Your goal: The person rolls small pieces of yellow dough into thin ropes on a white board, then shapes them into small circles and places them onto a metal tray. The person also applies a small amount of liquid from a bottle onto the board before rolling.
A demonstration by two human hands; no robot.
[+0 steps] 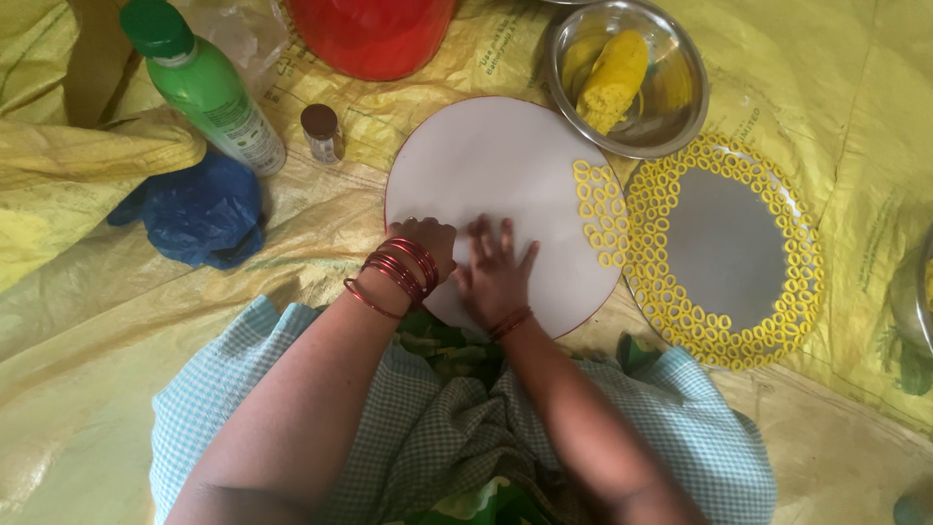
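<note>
My right hand (498,267) lies flat, fingers spread, on the near edge of the white board (486,160), gripping nothing. My left hand (428,243) rests beside it, curled at the same edge; whether it holds dough I cannot tell. Yellow rings (600,214) lie in rows at the board's right edge, just beside the ring-rimmed plate (724,248). A steel bowl (671,117) of yellow dough (612,80) sits at the far right edge. Risk, as I judge it: a palm sweeping rightward could squash the soft rings, and leaning on the edge could tip the board.
</note>
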